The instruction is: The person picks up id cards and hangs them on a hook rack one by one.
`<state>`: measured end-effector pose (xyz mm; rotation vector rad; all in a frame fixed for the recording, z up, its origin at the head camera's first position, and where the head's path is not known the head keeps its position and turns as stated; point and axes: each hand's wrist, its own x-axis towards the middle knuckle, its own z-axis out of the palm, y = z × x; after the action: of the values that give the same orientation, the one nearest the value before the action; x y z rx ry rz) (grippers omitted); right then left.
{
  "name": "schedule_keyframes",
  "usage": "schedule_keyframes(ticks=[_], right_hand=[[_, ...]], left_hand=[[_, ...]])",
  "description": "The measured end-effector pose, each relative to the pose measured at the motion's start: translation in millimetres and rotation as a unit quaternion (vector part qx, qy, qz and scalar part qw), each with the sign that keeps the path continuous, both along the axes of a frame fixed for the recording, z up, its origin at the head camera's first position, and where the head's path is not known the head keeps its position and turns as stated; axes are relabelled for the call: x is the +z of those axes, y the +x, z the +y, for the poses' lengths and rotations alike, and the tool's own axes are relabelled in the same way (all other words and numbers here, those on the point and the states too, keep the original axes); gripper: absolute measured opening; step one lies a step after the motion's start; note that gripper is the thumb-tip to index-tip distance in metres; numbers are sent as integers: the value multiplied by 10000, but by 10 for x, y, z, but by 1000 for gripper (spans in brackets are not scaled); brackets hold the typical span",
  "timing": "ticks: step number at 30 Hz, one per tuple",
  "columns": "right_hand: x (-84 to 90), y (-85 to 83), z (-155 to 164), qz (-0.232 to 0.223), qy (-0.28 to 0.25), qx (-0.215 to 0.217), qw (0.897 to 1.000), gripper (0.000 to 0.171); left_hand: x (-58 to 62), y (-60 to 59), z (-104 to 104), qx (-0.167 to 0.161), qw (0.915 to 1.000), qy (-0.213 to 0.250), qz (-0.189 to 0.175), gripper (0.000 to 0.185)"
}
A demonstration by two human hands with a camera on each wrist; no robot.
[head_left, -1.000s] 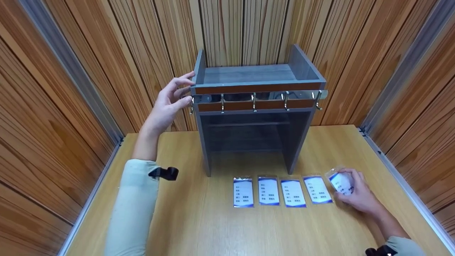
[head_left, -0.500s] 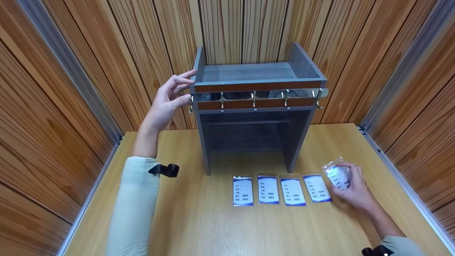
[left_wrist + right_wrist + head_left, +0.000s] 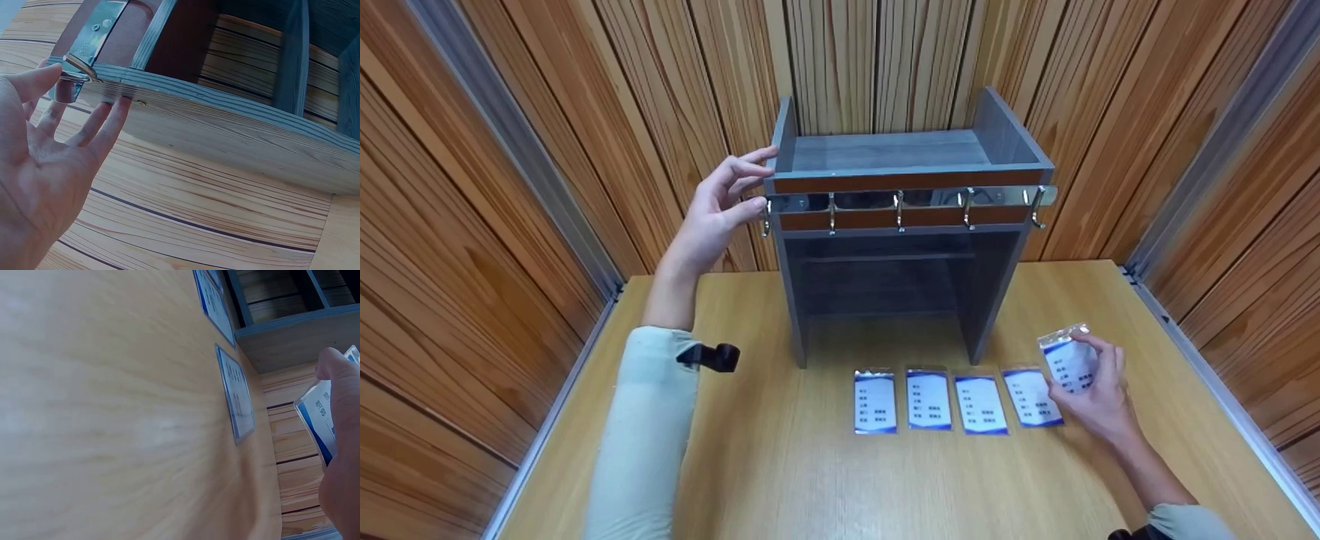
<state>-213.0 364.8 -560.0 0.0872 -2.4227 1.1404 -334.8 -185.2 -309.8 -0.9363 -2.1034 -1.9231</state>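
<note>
My left hand (image 3: 712,210) touches the upper left side of a grey wooden rack (image 3: 1009,262). In the left wrist view its nearly straight fingertips rest on the outer side panel, and the thumb lies by the protruding end of the metal hook rail (image 3: 93,42). My right hand (image 3: 1099,397) pinches a badge card in a clear sleeve (image 3: 1069,364) between thumb and fingers, tilted and raised off the table. Several similar cards lie in a row, with the rightmost one (image 3: 1031,397) beside my right thumb. The right wrist view shows the held card (image 3: 320,419) partly covered by the hand.
Metal hooks (image 3: 899,211) line the rail across the rack's front. The leftmost badge card (image 3: 874,401) lies before the rack on the wooden table (image 3: 810,480). Wood-patterned walls (image 3: 877,67) enclose the back and sides.
My right hand has lifted the badge card and moved it slightly left and toward the rack, turning its face more toward the head camera. The left hand stays at the rack's side.
</note>
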Motion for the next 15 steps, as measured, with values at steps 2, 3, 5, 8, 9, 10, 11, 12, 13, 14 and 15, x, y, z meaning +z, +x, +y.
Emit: schedule_keyframes(ticks=[2,3,5,8,9,10,11,12,13,14,15], right_hand=[[3,-16,-49,55,-58,-29,10000,87],[5,-26,-77,63,-69,-53,9999,88],[10,-44,-134,20,-111,-108,9999,89],[23,-47,-210,-70,-224,-262,9994,90],[23,-43,-227,-64,-263,-325,9991,90],[24,-38,-243,-45,-310,-392,9987,90],[24,-37,-258,24,-367,-428,9984,90],[23,-36,-275,93,-422,-446,9981,91],[22,-38,-293,168,-457,-457,9978,91],[21,-42,-313,247,-481,-460,9975,91],[23,-48,-334,309,-489,-461,9973,91]], left_hand=[[-4,4,-14,13,10000,-7,-12,27],[-5,6,-23,33,10000,4,-19,27],[-6,6,-38,67,10000,22,-35,27],[-9,-6,-32,70,10000,33,-24,28],[-10,-13,-21,59,10000,27,-18,27],[-12,-22,-8,42,10000,12,-8,27],[-14,-29,5,36,10000,-17,8,27],[-15,-35,18,27,10000,-37,29,26],[-17,-40,27,32,10000,-47,45,26],[-17,-44,35,42,10000,-59,60,26],[-19,-46,39,55,9999,-64,70,25]])
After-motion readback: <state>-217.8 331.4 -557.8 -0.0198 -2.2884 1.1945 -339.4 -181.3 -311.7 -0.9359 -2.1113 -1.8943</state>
